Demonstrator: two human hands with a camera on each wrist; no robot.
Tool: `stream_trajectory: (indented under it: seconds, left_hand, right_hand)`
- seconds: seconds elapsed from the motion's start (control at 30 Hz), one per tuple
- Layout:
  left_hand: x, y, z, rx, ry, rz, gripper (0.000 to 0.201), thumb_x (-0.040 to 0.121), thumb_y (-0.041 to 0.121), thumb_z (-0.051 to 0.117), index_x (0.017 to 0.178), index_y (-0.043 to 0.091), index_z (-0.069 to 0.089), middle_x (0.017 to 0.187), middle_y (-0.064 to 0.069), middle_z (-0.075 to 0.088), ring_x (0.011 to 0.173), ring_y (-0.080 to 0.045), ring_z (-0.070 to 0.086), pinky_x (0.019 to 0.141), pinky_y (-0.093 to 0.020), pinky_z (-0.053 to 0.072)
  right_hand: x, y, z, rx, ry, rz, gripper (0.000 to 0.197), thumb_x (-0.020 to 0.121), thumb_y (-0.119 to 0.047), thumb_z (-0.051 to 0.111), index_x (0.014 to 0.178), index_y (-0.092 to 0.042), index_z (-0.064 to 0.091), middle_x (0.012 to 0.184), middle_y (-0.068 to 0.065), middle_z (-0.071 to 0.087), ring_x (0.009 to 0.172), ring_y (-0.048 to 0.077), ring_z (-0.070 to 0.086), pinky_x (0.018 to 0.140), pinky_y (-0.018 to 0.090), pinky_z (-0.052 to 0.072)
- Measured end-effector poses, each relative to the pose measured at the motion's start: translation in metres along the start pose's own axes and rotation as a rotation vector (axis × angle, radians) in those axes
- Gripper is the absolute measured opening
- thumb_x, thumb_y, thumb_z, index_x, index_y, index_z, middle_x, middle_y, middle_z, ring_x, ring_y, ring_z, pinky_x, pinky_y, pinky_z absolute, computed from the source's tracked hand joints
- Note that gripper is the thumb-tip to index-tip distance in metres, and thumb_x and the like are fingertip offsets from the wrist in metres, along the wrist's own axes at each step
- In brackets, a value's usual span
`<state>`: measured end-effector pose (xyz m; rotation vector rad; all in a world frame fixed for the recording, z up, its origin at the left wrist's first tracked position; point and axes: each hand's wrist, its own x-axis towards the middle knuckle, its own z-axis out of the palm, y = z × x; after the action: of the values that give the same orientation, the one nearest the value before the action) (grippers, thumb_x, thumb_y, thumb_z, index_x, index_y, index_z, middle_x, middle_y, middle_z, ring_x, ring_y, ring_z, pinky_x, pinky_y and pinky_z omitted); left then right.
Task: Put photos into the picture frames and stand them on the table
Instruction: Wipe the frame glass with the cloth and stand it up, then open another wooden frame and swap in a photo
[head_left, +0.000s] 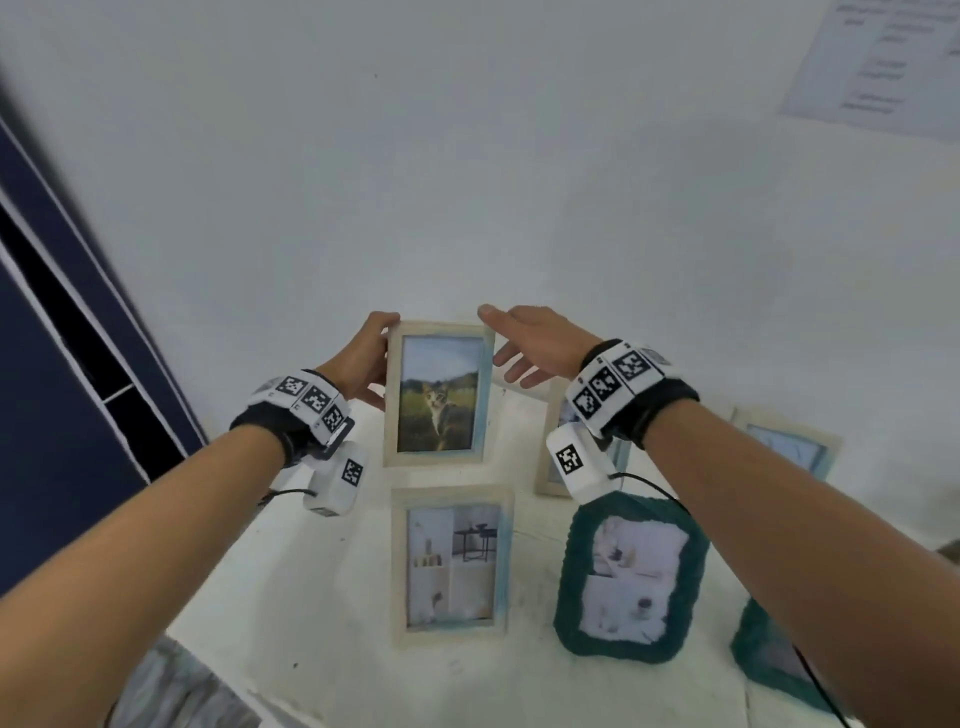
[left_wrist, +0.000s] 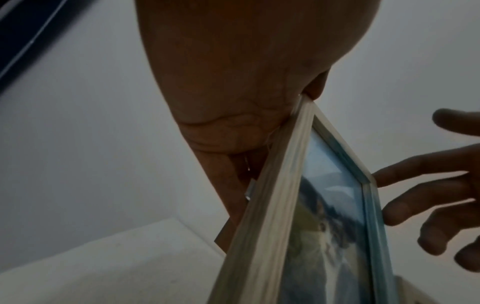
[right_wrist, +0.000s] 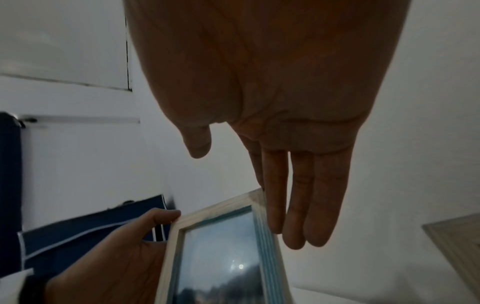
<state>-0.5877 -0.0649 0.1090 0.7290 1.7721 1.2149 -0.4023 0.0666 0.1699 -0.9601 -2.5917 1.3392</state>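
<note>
Left hand (head_left: 363, 358) first: its thumb is hooked over the top left corner of the cat frame (head_left: 438, 393) and its fingers (left_wrist: 233, 185) are tucked behind, so it has a proper grip on that left edge. The right hand (head_left: 535, 343) is spread flat, fingers (right_wrist: 293, 205) straight and together, holding nothing; the right wrist view shows the fingertips running down just beside the frame's right edge, though touching or a hair apart I cannot tell.

The cat frame is upright at the back of the white table (head_left: 322, 597), pale wood with a blue inner border, and the cat photo (head_left: 439, 410) faces us.

The left wrist view gives something the head view hides: a small metal tab (left_wrist: 248, 190) on the back of the frame, beside the fingers. The right wrist view catches a bright glare spot on the glass.

In front stands a second wooden frame (head_left: 451, 564) with a room picture. To its right stands a green textured frame (head_left: 631, 577) with a pale photo. Another wooden frame (head_left: 558, 447) is half hidden behind the right wrist, and one more (head_left: 789, 441) stands at the far right. A second green frame (head_left: 769, 654) peeks out under the right forearm.

A printed sheet (head_left: 883, 62) hangs on the wall, top right; its writing is too blurred to read. The wrist bands (head_left: 618, 384) carry black-and-white square code markers, no readable words.
</note>
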Motion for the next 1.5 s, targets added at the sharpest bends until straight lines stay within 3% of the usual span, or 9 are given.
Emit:
stream_trajectory:
  seconds: [0.3, 0.53, 0.73, 0.87, 1.0, 1.1, 1.27, 1.4, 1.5]
  left_hand:
    - [0.02, -0.052, 0.004, -0.038, 0.041, -0.099, 0.07, 0.072, 0.065, 0.029, 0.113, 0.018, 0.061, 0.095, -0.017, 0.069, 0.087, -0.03, 0.063, 0.078, -0.039, 0.05]
    - [0.046, -0.078, 0.003, -0.081, 0.086, -0.126, 0.053, 0.097, 0.052, 0.022, 0.1, 0.018, 0.062, 0.083, -0.012, 0.067, 0.079, -0.027, 0.061, 0.077, -0.036, 0.048]
    - [0.046, -0.073, -0.013, 0.051, 0.052, -0.12, 0.049, 0.098, 0.056, 0.03, 0.117, 0.021, 0.059, 0.099, -0.01, 0.071, 0.091, -0.026, 0.064, 0.087, -0.039, 0.051]
    - [0.043, -0.054, -0.027, 0.477, 0.2, 0.139, 0.052, 0.094, 0.064, 0.04, 0.122, 0.024, 0.058, 0.119, 0.003, 0.061, 0.11, -0.019, 0.056, 0.099, -0.04, 0.044]
    - [0.035, -0.007, -0.007, 0.638, 0.353, 0.554, 0.026, 0.096, 0.035, 0.057, 0.115, 0.019, 0.066, 0.108, 0.004, 0.063, 0.096, -0.013, 0.06, 0.082, -0.021, 0.043]
    - [0.04, 0.026, 0.031, 0.618, 0.192, 0.584, 0.02, 0.096, 0.034, 0.058, 0.11, 0.023, 0.067, 0.1, 0.006, 0.069, 0.086, -0.008, 0.065, 0.07, -0.012, 0.042]
    - [0.062, 0.043, 0.107, 0.688, -0.133, 0.334, 0.032, 0.096, 0.034, 0.058, 0.123, 0.017, 0.059, 0.106, -0.005, 0.071, 0.087, -0.014, 0.07, 0.074, -0.031, 0.058]
    - [0.083, 0.039, 0.145, 0.886, -0.185, 0.177, 0.053, 0.098, 0.031, 0.055, 0.144, 0.012, 0.039, 0.127, -0.012, 0.06, 0.098, -0.026, 0.069, 0.088, -0.041, 0.057]
    - [0.089, 0.038, 0.159, 0.877, -0.196, 0.155, 0.04, 0.098, 0.02, 0.053, 0.136, 0.006, 0.05, 0.12, -0.015, 0.065, 0.094, -0.026, 0.071, 0.086, -0.041, 0.058]
  right_hand:
    - [0.03, 0.011, 0.025, -0.262, -0.153, 0.116, 0.078, 0.09, -0.071, 0.033, 0.131, -0.007, 0.051, 0.117, 0.002, 0.064, 0.095, 0.027, 0.068, 0.095, 0.047, 0.051]
    - [0.046, 0.022, 0.033, -0.316, -0.21, 0.129, 0.072, 0.093, -0.067, 0.033, 0.13, -0.008, 0.052, 0.123, 0.004, 0.061, 0.096, 0.029, 0.067, 0.093, 0.045, 0.051]
    - [0.044, 0.027, 0.028, -0.321, -0.22, 0.131, 0.071, 0.094, -0.066, 0.033, 0.137, -0.01, 0.047, 0.122, 0.008, 0.059, 0.097, 0.03, 0.067, 0.093, 0.043, 0.052]
    - [0.038, 0.029, 0.003, -0.247, -0.126, 0.091, 0.064, 0.096, -0.061, 0.034, 0.133, -0.011, 0.048, 0.118, 0.009, 0.06, 0.097, 0.028, 0.067, 0.09, 0.042, 0.054]
    - [0.031, 0.042, -0.038, -0.17, 0.047, 0.087, 0.057, 0.097, -0.054, 0.039, 0.126, -0.007, 0.054, 0.112, 0.009, 0.065, 0.094, 0.026, 0.067, 0.086, 0.042, 0.057]
    - [0.024, 0.061, -0.067, -0.132, 0.185, 0.136, 0.051, 0.099, -0.047, 0.043, 0.121, -0.004, 0.057, 0.108, 0.011, 0.066, 0.091, 0.027, 0.068, 0.086, 0.044, 0.057]
    - [0.013, 0.098, -0.088, -0.239, 0.23, 0.33, 0.047, 0.1, -0.039, 0.045, 0.108, 0.005, 0.058, 0.101, 0.017, 0.06, 0.097, 0.038, 0.065, 0.091, 0.047, 0.052]
    - [0.008, 0.122, -0.088, -0.233, 0.163, 0.432, 0.037, 0.098, -0.03, 0.051, 0.108, 0.005, 0.058, 0.103, 0.021, 0.062, 0.091, 0.037, 0.065, 0.087, 0.046, 0.054]
    - [0.009, 0.13, -0.084, -0.168, 0.117, 0.441, 0.032, 0.097, -0.024, 0.053, 0.117, 0.001, 0.058, 0.104, 0.016, 0.064, 0.085, 0.032, 0.066, 0.076, 0.042, 0.058]
